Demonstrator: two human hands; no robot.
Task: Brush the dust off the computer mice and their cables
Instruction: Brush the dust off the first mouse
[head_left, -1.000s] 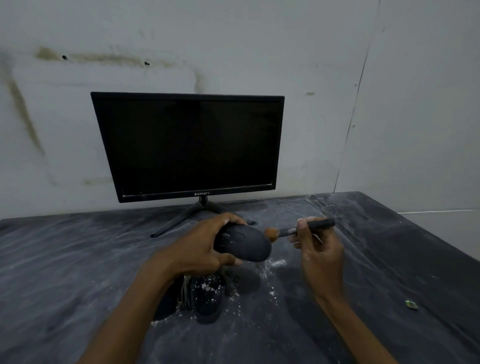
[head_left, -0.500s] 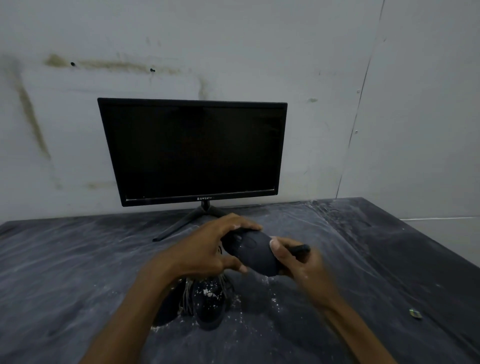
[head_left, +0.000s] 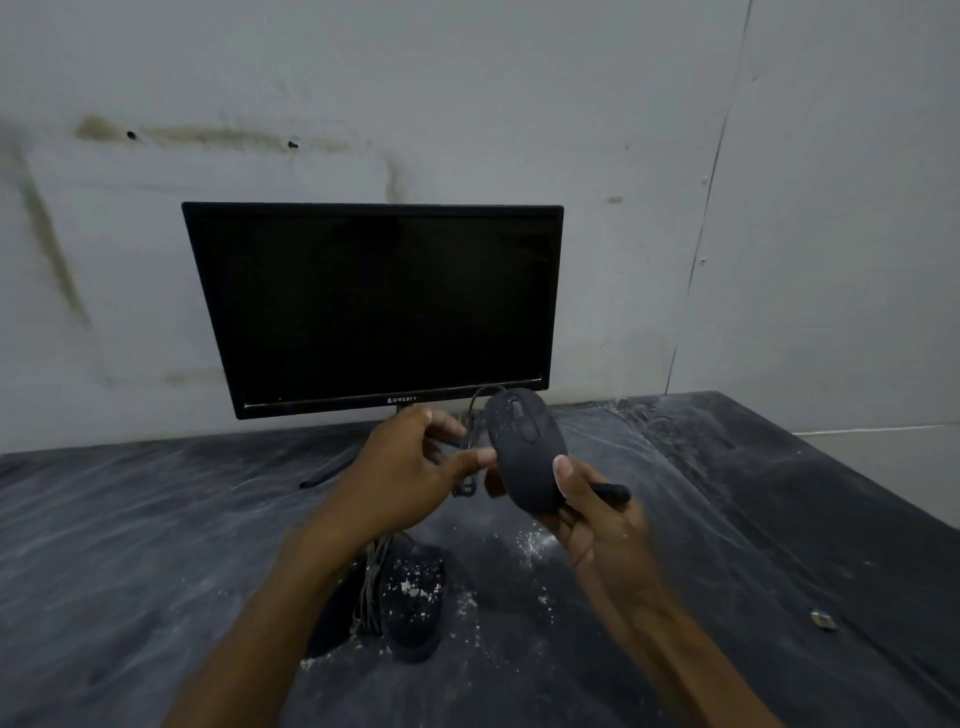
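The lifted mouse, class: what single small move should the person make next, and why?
Probably free the brush from under the right hand, which now holds both it and the lifted mouse, letting the left hand take the mouse and cable. The mouse looks fairly clean; the mouse on the table carries white dust and needs brushing.

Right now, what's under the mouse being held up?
Beneath the raised mouse lies the dark table, sprinkled with white dust. The right hand cups its lower end, hiding the underside and most of the brush.
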